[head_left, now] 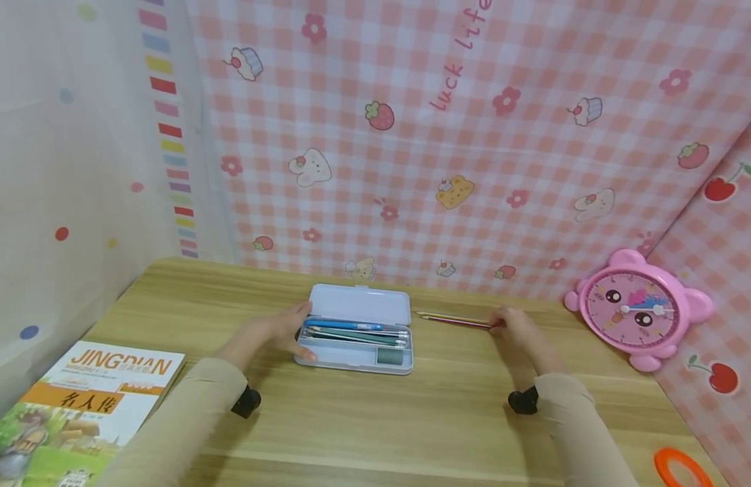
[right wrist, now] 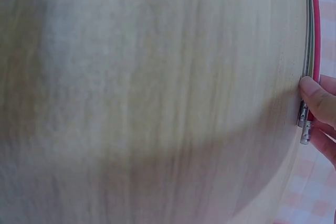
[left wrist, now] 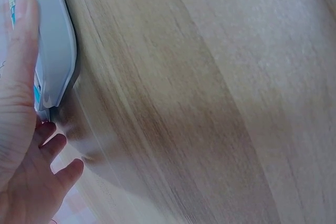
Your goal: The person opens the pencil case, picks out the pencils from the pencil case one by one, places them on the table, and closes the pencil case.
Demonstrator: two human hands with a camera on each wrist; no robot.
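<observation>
Right, nearest first: past a book (head_left: 89,406) at lower left and an orange ring (head_left: 674,453) at lower right, in across the wood-grain surface (head_left: 454,419). With the left hand (head_left: 278,331), spanning and holding the left end of an open pencil case (head_left: 342,355), thumb at the near corner. With the right hand (head_left: 512,325), well to the case's right, pinching a bunch of pencils (head_left: 454,319) near the metal-capped ends in a narrow grip, points towards the case; touching the surface or just above, hard to tell. Inside the case, more pencils (head_left: 357,338), a blue pen (head_left: 345,325) and a green block (head_left: 390,356) in a corner compartment. Apparently at the step of handling the bunch, picking up or setting down, impossible to say which. Next, probably needing a firm pinch and a steady case. Farther back, the opened lid (head_left: 360,304); off right, a pink clock (head_left: 634,304); behind everything, checked cloth (head_left: 412,169).
</observation>
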